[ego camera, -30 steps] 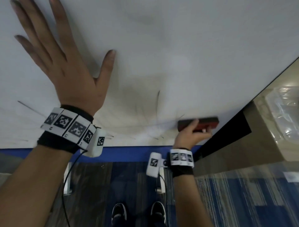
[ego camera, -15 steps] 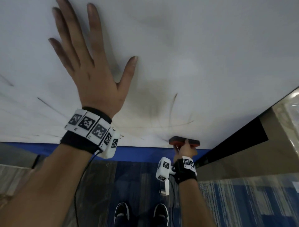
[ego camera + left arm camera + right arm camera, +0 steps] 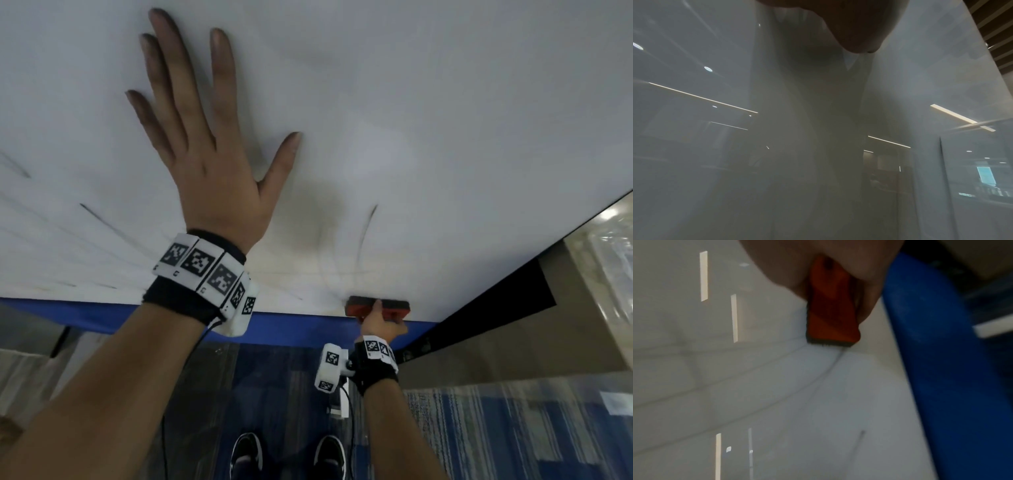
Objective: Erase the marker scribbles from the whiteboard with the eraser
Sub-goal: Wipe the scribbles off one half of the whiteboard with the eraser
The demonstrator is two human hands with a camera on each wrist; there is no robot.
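The right hand (image 3: 378,323) grips a red whiteboard eraser (image 3: 376,307), thumb on one long side and fingers curled round the other, so the grip is narrow and full. From the right wrist view the eraser (image 3: 831,305) shows its red back, with the dark felt pad along its far edge lying against the whiteboard (image 3: 756,386). The blue strip (image 3: 941,369) bordering the board runs just beside the gripping fingers, on the side away from the board's middle.

A thin curved marker line (image 3: 364,236) rises on the board straight above the grip, and a grey smudge (image 3: 318,219) lies up and to the left of it. More faint strokes (image 3: 92,214) lie well apart, far to the left.

The left hand (image 3: 212,164) is spread flat against the whiteboard (image 3: 445,102), fingers straight and splayed, thumb out wide, holding nothing. It sits higher than the eraser and to its left. The left wrist view shows only the heel of the palm (image 3: 849,24) and glossy board with reflections.
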